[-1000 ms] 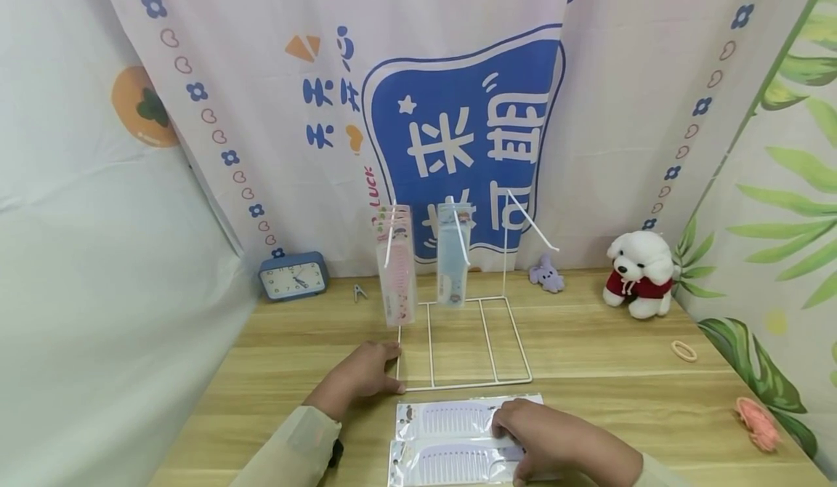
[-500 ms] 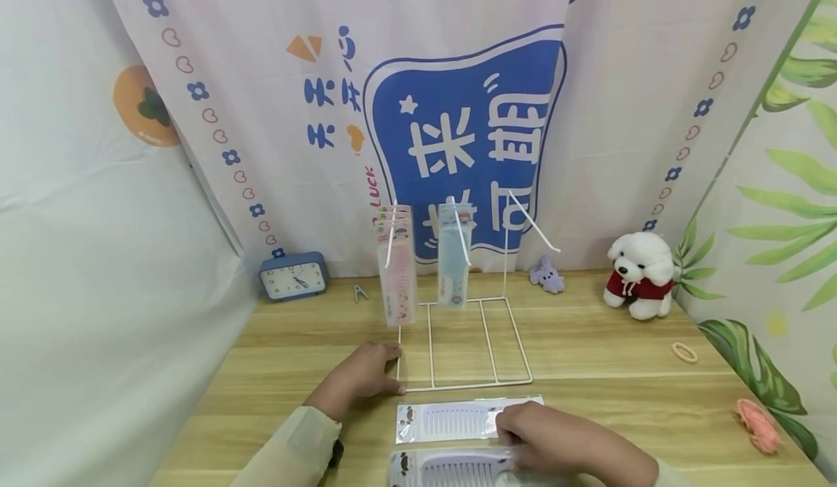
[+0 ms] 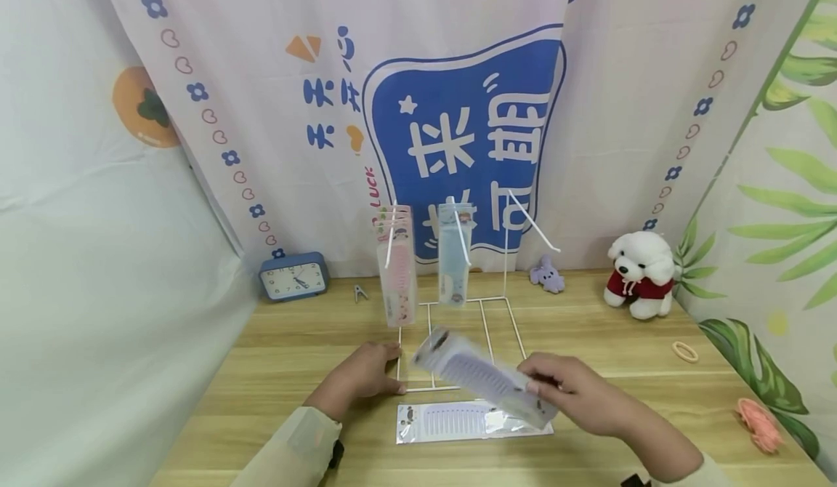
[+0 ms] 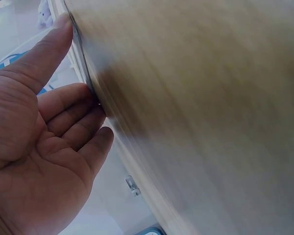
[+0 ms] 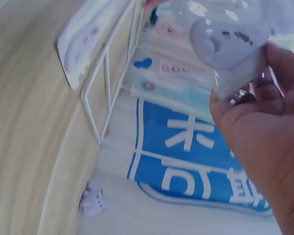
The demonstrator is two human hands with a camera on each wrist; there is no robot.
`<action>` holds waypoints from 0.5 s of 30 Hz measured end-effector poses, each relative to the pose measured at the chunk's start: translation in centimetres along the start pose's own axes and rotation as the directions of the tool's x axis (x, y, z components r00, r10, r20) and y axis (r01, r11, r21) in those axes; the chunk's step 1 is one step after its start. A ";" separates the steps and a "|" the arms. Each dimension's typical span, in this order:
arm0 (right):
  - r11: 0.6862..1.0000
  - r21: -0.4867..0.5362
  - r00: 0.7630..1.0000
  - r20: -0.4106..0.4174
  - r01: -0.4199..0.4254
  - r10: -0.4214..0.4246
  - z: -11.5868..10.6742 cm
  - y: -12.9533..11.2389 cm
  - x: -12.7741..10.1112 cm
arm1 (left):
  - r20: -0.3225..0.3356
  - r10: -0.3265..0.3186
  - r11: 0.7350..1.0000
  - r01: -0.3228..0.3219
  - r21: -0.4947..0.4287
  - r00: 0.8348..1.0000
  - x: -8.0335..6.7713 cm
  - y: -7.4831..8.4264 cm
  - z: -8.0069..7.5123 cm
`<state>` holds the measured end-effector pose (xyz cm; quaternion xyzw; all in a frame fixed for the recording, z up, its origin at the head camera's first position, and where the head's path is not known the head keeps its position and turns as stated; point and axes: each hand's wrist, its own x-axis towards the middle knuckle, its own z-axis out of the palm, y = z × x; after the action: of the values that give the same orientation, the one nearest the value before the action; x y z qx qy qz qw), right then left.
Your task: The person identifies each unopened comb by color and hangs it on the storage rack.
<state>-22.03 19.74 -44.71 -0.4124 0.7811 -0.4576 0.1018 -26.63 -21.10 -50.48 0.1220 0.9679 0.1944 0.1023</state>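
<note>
Lilac packaged comb was pinched in the right hand, angled toward eleven o'clock; the left hand, fingers relaxed, steadied the wire rack.

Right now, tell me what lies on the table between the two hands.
In the head view, the wire rack's front edge and a packaged comb lie between left hand and right hand.

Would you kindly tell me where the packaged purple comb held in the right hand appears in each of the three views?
Head: the held purple comb slants across lower centre, gripped at its lower right end by the right hand, above another packaged comb lying on the table.
Left wrist: not in it.
Right wrist: the held purple comb is at top right, in clear wrap.
Shared landmark: the white wire rack.
</note>
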 end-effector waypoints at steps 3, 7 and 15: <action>0.999 0.033 0.994 -0.111 -0.009 0.013 -0.9 0.2 -0.5 | 0.003 -0.010 1.000 0.010 -0.001 1.000 0.0 0.1 0.0; 1.000 0.018 0.970 -0.245 -0.008 0.012 -1.5 0.9 -0.9 | 0.007 -0.012 1.000 0.012 0.001 1.000 -0.1 0.1 0.0; 0.995 -0.022 0.916 -0.393 -0.095 0.078 -2.1 1.9 -1.3 | 0.009 -0.015 1.000 0.015 0.002 1.000 -0.1 0.2 0.0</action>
<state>-23.34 22.48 -45.37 -0.2796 0.8122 -0.5100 -0.0447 -26.47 -20.94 -50.32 0.1156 0.9686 0.1920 0.1078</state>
